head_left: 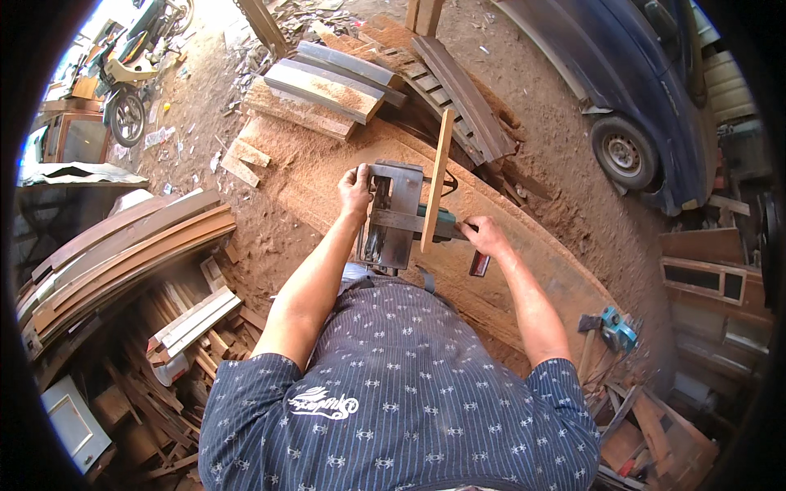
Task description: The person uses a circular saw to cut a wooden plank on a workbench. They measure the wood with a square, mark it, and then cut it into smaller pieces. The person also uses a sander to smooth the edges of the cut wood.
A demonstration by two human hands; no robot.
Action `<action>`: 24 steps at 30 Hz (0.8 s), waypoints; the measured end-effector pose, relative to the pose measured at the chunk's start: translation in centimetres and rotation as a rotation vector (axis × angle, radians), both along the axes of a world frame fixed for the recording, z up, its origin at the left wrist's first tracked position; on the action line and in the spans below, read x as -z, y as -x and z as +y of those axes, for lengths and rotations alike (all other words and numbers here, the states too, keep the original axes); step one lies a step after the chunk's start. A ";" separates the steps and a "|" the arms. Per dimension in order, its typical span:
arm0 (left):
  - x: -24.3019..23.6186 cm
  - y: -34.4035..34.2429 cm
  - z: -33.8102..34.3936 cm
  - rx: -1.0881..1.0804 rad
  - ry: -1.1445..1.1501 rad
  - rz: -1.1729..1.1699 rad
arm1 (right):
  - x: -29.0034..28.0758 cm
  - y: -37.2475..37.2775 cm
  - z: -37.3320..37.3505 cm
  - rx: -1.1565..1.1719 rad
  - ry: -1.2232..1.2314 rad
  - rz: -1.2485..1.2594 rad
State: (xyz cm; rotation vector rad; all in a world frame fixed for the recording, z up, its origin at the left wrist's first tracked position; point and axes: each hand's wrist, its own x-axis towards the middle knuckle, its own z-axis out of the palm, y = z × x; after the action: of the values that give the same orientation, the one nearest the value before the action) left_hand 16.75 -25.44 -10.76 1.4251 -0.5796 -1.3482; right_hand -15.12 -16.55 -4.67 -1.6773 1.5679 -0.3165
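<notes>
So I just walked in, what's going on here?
Someone is handling a power tool with a flat metal base. Their left hand is closed on the base's edge, and their right hand is at the dark end beside the green body. A thin wooden strip crosses the tool in view; whether it's attached, I can't tell. A sawdust-strewn board shows beneath, with stacked beams beyond.

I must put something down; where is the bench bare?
The bench is free right of right forearm, short of the blue tool; also, under thicker sawdust, between left hand and stacked beams. Crowded: around the machine and wooden strip.
</notes>
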 end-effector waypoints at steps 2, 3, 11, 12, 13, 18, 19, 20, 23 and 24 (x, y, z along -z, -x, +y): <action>0.1 -0.1 0.1 0.001 -0.001 -0.009 | 0.1 0.0 -0.2 -0.010 0.016 -0.010; -0.1 0.1 0.1 -0.014 0.003 -0.018 | 0.2 0.2 -0.3 -0.013 0.025 -0.014; -0.3 0.6 0.4 -0.078 0.041 -0.056 | -1.0 0.0 -0.4 -0.030 0.008 0.003; -0.5 0.7 0.5 -0.083 0.032 -0.046 | -0.9 0.1 -0.4 -0.033 0.010 0.005; -0.7 0.8 0.5 -0.088 0.022 -0.035 | -0.8 0.2 -0.3 -0.024 0.017 -0.006; -0.6 0.8 0.4 -0.103 0.000 0.007 | -1.6 0.0 0.5 0.075 0.046 -0.030; -0.3 0.8 0.3 -0.095 -0.002 0.011 | -0.9 0.2 0.8 0.091 0.106 -0.044; 0.0 0.7 0.2 -0.087 -0.004 0.015 | 0.1 0.5 1.0 0.108 0.167 -0.059; -0.2 0.7 0.1 -0.029 0.007 -0.006 | 0.6 1.0 0.8 0.106 0.176 -0.069; -0.3 0.7 0.1 -0.032 0.001 -0.007 | 0.5 1.0 0.6 0.095 0.152 -0.067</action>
State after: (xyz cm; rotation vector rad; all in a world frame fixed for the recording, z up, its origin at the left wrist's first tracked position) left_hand 16.03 -25.38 -10.41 1.4332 -0.5592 -1.3180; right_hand -16.16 -15.99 -5.14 -1.6907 1.6106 -0.5478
